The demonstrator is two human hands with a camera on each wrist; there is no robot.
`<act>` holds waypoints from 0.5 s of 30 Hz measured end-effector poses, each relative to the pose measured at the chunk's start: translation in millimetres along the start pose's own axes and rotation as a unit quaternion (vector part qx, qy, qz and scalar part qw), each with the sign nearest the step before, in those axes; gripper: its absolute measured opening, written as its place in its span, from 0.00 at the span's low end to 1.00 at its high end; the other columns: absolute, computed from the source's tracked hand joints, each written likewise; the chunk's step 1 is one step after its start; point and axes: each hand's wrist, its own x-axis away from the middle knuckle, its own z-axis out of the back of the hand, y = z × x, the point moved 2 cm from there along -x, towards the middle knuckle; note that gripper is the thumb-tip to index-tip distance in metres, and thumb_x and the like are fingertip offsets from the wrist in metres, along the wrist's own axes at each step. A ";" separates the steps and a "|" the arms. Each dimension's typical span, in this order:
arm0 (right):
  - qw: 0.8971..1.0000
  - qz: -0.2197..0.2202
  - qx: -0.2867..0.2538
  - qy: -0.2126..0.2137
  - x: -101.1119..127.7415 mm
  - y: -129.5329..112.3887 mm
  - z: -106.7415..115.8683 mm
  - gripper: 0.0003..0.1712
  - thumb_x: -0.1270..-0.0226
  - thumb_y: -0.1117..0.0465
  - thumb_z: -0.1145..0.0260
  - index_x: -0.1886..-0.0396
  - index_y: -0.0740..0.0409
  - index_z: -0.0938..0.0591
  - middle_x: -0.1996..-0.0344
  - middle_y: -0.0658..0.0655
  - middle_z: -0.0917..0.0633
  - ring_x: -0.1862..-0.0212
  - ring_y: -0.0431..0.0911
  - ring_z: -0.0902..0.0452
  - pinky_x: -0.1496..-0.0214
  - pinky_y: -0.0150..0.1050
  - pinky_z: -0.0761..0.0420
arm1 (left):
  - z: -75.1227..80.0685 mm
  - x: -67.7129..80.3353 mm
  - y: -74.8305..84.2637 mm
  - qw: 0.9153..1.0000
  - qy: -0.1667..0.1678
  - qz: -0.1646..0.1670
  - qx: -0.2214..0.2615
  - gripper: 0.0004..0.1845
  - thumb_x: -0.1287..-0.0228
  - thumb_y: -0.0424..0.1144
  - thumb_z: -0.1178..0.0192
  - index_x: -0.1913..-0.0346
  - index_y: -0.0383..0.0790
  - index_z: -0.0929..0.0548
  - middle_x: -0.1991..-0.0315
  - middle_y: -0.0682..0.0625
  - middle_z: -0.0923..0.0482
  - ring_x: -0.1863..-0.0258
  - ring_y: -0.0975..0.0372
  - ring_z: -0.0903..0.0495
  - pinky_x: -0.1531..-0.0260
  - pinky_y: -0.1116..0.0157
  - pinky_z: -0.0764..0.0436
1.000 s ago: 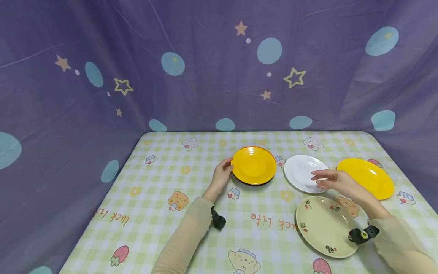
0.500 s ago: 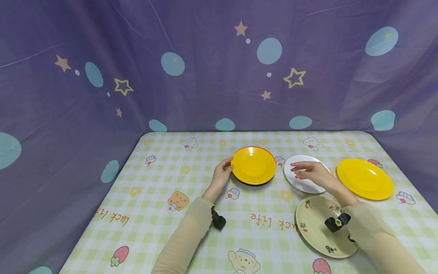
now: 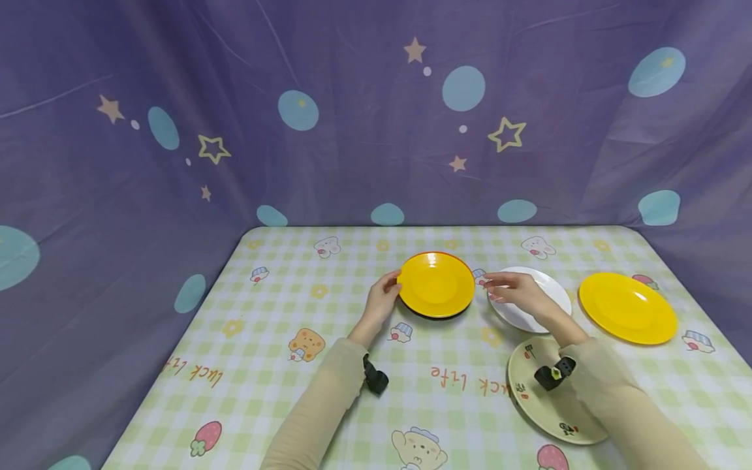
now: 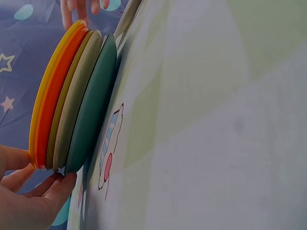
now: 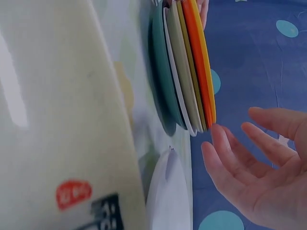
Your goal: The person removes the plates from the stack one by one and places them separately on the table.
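Note:
A stack of round plates (image 3: 436,285) sits mid-table, yellow on top. From the side, the left wrist view shows orange, olive, beige and teal plates (image 4: 93,105) below the yellow one; a white rim shows among them in the right wrist view. My left hand (image 3: 380,300) grips the stack's left edge, thumb at the top rim and fingertips against the lowest plate. My right hand (image 3: 523,295), fingers spread and loosely bent, holds nothing. It hovers above a white plate (image 3: 555,294), its fingertips just short of the stack's right edge.
Another yellow plate (image 3: 628,308) lies at the far right. A large cream plate (image 3: 540,398) with small printed marks lies in front of the white one, partly under my right forearm. A checked cloth (image 3: 235,418) covers the table; a purple curtain (image 3: 352,176) hangs behind it.
My right hand has moved left across the white plate toward the stack, its fingers staying loosely bent. My left hand and the plates have stayed in place.

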 end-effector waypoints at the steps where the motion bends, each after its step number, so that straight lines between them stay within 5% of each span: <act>1: 1.000 -0.002 -0.004 0.002 -1.1 -0.6 -1.3 0.24 0.38 0.66 0.43 0.45 0.75 0.33 0.52 0.75 0.26 0.62 0.48 0.21 0.60 0.34 0.20 | 0.0 0.0 0.3 1.000 0.000 0.000 0.001 0.18 0.37 0.30 0.52 0.43 0.37 0.28 0.46 0.41 0.29 0.49 0.54 0.30 0.50 0.63 0.26; 15: 0.999 -0.037 -0.018 0.033 -16.0 3.6 -18.2 0.25 0.38 0.67 0.46 0.42 0.75 0.35 0.51 0.75 0.28 0.54 0.60 0.26 0.58 0.39 0.20 | 0.3 -0.2 -0.3 1.000 0.001 -0.001 -0.001 0.18 0.37 0.30 0.51 0.44 0.36 0.28 0.48 0.41 0.29 0.50 0.54 0.29 0.51 0.63 0.26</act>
